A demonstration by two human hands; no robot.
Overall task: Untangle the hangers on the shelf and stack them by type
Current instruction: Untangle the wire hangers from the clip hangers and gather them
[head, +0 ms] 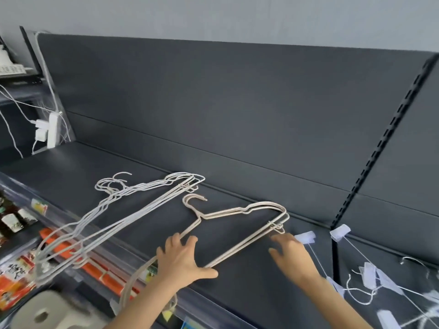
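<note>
Two stacks of thin wire hangers lie on the dark grey shelf (147, 167). A stack of white hangers (133, 205) lies to the left, its lower end overhanging the shelf's front edge. A smaller stack of beige hangers (240, 211) lies to the right, hooks pointing up and left. My left hand (183, 257) rests flat with spread fingers on the lower left part of the beige hangers. My right hand (292, 255), fingers loosely spread, hovers at the beige stack's right corner; whether it touches the wire is unclear.
A white power strip (52, 130) with plugs and cables hangs at the shelf's left end. White tags and strings (370, 274) lie on the neighbouring shelf at right. Packaged goods (16, 281) sit on lower shelves, and a beige stool (47, 312) stands below.
</note>
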